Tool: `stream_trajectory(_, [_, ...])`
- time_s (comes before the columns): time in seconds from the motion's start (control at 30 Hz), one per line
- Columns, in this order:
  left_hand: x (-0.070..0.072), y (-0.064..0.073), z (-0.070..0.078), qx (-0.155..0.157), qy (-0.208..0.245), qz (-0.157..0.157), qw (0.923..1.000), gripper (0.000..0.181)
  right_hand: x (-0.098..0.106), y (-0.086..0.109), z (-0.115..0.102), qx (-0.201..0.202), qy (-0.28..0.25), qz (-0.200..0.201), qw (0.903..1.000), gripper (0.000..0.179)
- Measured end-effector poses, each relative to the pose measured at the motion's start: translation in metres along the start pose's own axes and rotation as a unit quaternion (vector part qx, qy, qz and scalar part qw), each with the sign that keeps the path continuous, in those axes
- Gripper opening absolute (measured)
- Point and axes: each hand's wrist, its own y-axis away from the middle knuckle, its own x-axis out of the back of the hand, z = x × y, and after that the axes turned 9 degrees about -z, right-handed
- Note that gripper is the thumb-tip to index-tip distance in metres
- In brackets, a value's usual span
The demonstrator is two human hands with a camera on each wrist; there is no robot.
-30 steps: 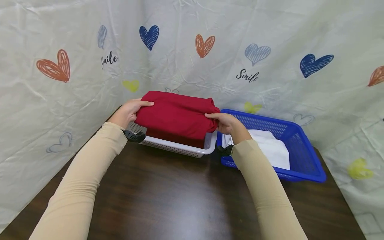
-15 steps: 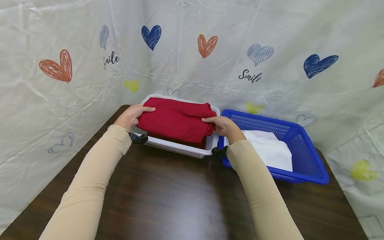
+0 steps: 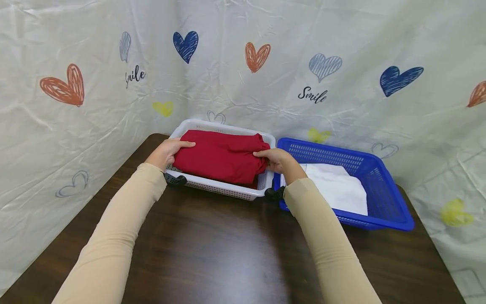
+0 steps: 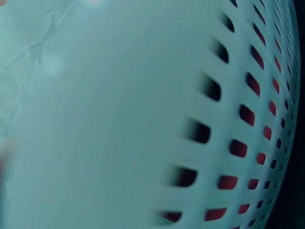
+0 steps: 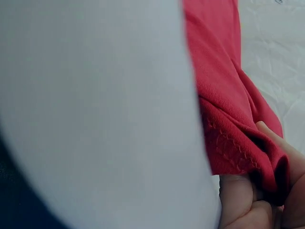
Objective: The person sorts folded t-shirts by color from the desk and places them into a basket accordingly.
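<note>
A folded red garment [image 3: 218, 154] lies within the rim of a white perforated plastic basket [image 3: 224, 189]. At its left end my left hand [image 3: 167, 151] grips it, thumb on top and fingers hidden beneath. My right hand [image 3: 279, 159] pinches the bunched right end of the cloth. In the right wrist view, stitched hems show on the red garment [image 5: 224, 114], with the thumb over the fold and the fingers below. The basket wall [image 4: 119, 119] fills most of the left wrist view, red cloth showing through its holes.
A blue perforated basket [image 3: 391, 194] stands to the right of the white one, holding folded white cloth [image 3: 338, 188]. Both stand on a dark wooden table [image 3: 212, 245]. Behind hangs a pale curtain [image 3: 228, 88] printed with hearts.
Both hands have lowered the red garment from above the white basket down into it. The basket's back rim, covered earlier, now shows. Both hands still hold the cloth.
</note>
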Motion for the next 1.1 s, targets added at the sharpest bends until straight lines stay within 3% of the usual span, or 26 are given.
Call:
stream_trajectory(0.2, [-0.001,-0.002,-0.002,-0.003,-0.019,0.011,0.9998,0.065,0.0,0.0,0.0,0.004,-0.009,0.009,0.9999,0.053])
stream_trajectory(0.67, [-0.003,-0.006,-0.01,-0.007,-0.068,-0.008,0.9977,0.06,-0.006,0.003,0.0,0.01,0.007,0.032,0.9994,0.048])
stream_trajectory(1.1, [-0.004,-0.007,-0.015,-0.014,-0.047,-0.016,0.9987,0.053,-0.004,0.007,0.0,0.0,-0.013,0.023,0.9997,0.048])
